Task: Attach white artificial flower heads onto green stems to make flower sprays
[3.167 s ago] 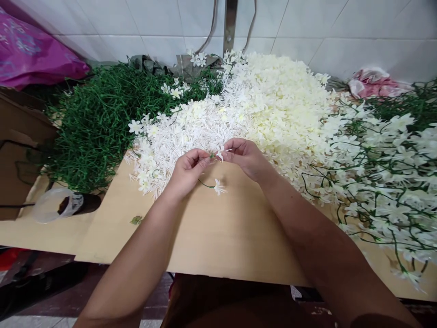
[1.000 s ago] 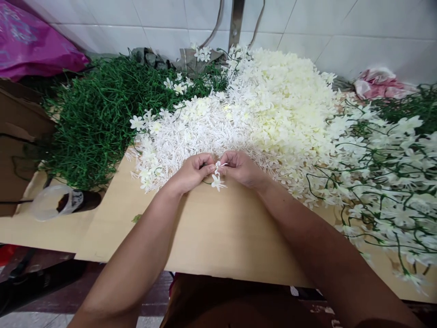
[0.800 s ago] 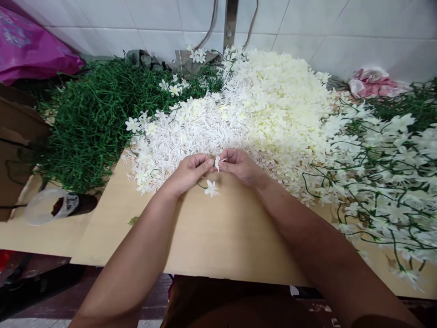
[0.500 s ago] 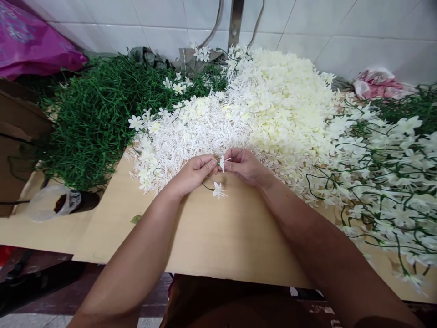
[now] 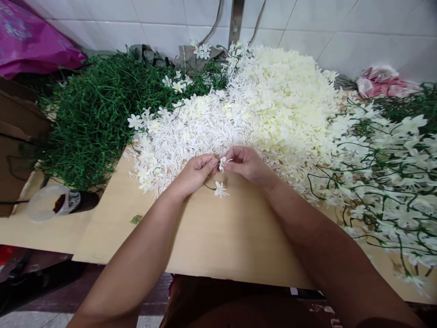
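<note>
My left hand (image 5: 200, 171) pinches a green artificial flower stem, most of it hidden by the fingers. A white artificial flower (image 5: 219, 189) hangs from one branch of that stem, below the fingers. Thumb and forefinger of my right hand (image 5: 243, 164) close on a second small white flower (image 5: 223, 163) at the stem's tip, between the two hands. Just beyond my hands lie a heap of thin white stamens (image 5: 208, 132) and a heap of loose cream-white petals (image 5: 290, 91).
Green stems (image 5: 92, 109) are piled at the left. Finished-looking stemmed white flowers (image 5: 392, 182) spread over the right side. A clear plastic cup (image 5: 51, 203) lies tipped on the left, near a cardboard box (image 5: 20, 136). Bare cardboard (image 5: 235, 241) covers the table in front of me.
The small flower between my fingers has turned to show more of its petals. The hanging flower has shifted slightly right. Both hands stay almost in place.
</note>
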A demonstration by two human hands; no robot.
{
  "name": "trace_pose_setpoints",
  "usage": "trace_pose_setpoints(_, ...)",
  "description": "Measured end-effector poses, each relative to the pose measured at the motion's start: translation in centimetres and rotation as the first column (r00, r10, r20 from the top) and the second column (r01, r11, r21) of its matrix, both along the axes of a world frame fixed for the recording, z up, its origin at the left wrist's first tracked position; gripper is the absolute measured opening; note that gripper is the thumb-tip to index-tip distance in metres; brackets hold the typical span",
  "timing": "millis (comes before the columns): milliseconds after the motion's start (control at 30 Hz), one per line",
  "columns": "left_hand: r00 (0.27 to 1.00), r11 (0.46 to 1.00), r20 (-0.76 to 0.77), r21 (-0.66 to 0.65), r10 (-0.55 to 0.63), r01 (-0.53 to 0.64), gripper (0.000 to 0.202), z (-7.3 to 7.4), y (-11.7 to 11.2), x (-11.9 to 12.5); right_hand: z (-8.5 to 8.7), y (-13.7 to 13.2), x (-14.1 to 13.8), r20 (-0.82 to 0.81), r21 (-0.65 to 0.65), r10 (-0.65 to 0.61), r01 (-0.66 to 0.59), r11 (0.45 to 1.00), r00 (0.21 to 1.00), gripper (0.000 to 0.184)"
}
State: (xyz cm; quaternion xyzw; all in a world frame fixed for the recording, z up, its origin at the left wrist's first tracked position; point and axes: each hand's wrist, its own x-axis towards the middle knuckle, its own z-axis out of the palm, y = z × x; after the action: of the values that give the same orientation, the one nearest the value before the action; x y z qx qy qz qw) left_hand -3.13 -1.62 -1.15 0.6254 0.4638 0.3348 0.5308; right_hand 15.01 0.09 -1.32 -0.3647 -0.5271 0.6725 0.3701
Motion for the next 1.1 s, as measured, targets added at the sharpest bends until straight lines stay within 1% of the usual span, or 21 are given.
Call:
trace_pose_setpoints(100,1.000,1.000,0.000,-0.005,0.012,-0.012,0.048,0.0,0.0,0.1,-0.5,0.2,-0.2,0.007,0.060,0.005,-0.005,0.998,1.000,0.037)
trace_pose_setpoints(200,1.000,1.000,-0.006,-0.003,0.011,-0.011,0.047,0.1,0.0,0.3,-0.8,0.2,-0.5,-0.004,0.079,0.000,0.000,0.997,1.000,0.036)
trace_pose_setpoints(433,0.997,0.997,0.005,0.009,0.071,-0.071,0.044,0.2,-0.1,0.4,-1.1,0.1,-0.8,-0.057,0.046,-0.024,0.026,0.999,0.998,0.038)
trace_pose_setpoints(600,0.998,0.998,0.026,0.031,0.051,-0.052,0.045,0.0,-0.2,0.4,-1.2,0.3,-0.9,-0.102,0.041,-0.014,0.018,0.999,0.995,0.038)
trace_pose_setpoints(800,0.997,0.994,-0.006,0.071,0.081,-0.080,0.042,-0.2,-0.3,0.8,-1.3,0.1,-1.1,-0.156,0.064,-0.004,0.015,0.998,0.988,0.035)
trace_pose_setpoints(1000,0.993,0.989,-0.074,0.125,0.091,-0.081,0.034,-0.2,-0.4,1.2,-1.8,0.1,-1.0,-0.128,0.038,-0.030,0.035,0.999,0.991,0.036)
trace_pose_setpoints(1100,0.994,0.988,-0.068,0.136,0.085,-0.075,0.033,-0.2,-0.5,1.3,-1.8,0.2,-0.9,-0.119,0.025,-0.018,0.021,0.999,0.993,0.036)
